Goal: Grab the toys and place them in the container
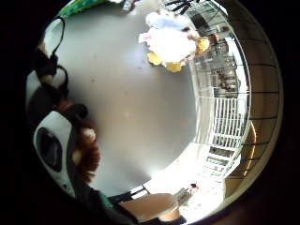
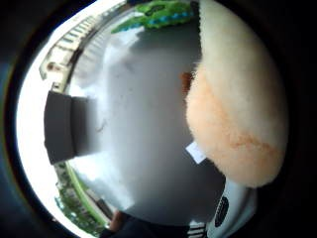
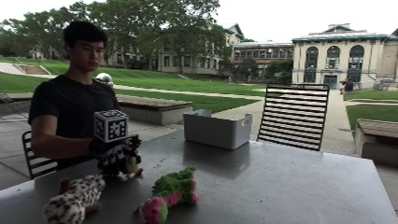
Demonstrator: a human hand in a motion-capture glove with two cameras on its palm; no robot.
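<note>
Two toys: spotted toy [image 3: 74, 201] and green toy [image 3: 172, 192] lie on the desk [image 3: 280, 186], well short of the container [image 3: 216, 129].
Right hand [image 3: 115, 156]: fingers curled round a tan plush toy [image 2: 237, 114] (lifted, apparently for carrying to the container).

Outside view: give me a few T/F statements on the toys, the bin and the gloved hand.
1. The right hand holds a plush toy above the table. True.
2. The grey bin already has the green toy in it. False: the green toy lies on the table, near the front edge.
3. A spotted toy lies on the table beside the green toy. True.
4. The bin stands between the hand and the green toy. False: it stands farther back on the table, by the slatted chair.
5. The hand is over the bin. False: it is well short of it, near the spotted toy.
</note>
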